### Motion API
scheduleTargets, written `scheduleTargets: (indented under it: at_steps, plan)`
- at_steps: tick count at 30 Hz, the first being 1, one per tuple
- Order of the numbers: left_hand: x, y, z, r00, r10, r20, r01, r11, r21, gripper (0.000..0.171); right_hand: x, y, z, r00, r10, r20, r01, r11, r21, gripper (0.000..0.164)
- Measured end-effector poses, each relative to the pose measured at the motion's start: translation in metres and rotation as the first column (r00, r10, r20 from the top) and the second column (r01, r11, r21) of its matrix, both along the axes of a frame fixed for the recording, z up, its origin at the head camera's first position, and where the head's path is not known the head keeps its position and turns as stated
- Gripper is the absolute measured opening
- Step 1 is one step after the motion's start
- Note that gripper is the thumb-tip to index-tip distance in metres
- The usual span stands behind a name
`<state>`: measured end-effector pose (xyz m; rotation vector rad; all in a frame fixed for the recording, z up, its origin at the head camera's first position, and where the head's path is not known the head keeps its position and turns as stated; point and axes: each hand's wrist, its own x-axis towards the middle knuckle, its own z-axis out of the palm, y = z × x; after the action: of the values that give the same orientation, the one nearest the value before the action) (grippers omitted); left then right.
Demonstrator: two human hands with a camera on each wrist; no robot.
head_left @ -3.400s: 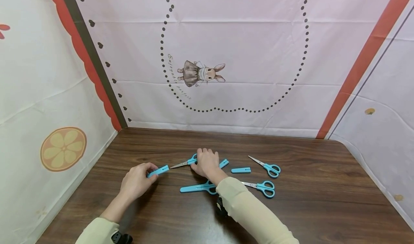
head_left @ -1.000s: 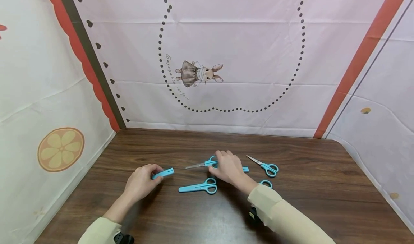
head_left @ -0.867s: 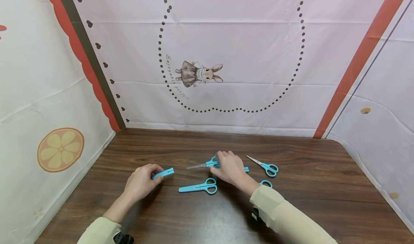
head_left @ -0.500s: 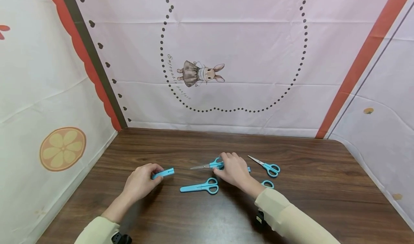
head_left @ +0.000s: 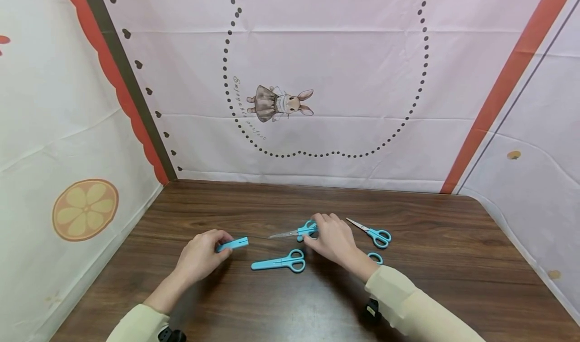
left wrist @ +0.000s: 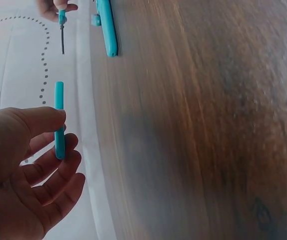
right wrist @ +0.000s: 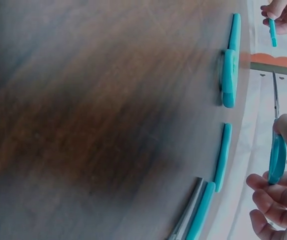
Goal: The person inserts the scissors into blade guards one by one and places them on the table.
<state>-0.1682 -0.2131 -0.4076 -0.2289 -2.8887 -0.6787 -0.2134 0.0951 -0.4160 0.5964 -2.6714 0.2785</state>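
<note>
My left hand pinches a light blue blade cover between thumb and fingers; its slotted end points right. In the left wrist view the cover appears edge-on. My right hand holds blue-handled scissors by the handles, bare blades pointing left toward the cover, with a gap between. In the right wrist view these scissors are edge-on, their handle loops between thumb and fingers. Just nearer me lies a pair of scissors in its cover.
Uncovered scissors lie right of my right hand. The handle loop of another pair shows past my right wrist. A loose blue cover lies on the table in the right wrist view. Patterned cloth encloses the brown table.
The right hand has moved right with the scissors, widening the gap to the cover. The left hand has shifted slightly right with its cover. The covered scissors, earlier partly hidden, show fully.
</note>
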Motion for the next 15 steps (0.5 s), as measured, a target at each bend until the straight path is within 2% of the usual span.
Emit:
scheduleTargets:
  at_steps: [8,15]
  plan:
    - [0.0,0.005,-0.001,1.0,-0.011,-0.003,0.011,1.0,-0.002,0.013,0.0,0.007,0.006,0.999,-0.001,-0.043,0.001,1.0,-0.011,0.042]
    - [0.001,0.008,-0.004,1.0,-0.022,0.005,0.022,1.0,0.012,0.013,0.002,0.011,0.008,0.999,0.009,-0.047,-0.011,0.999,-0.031,0.043]
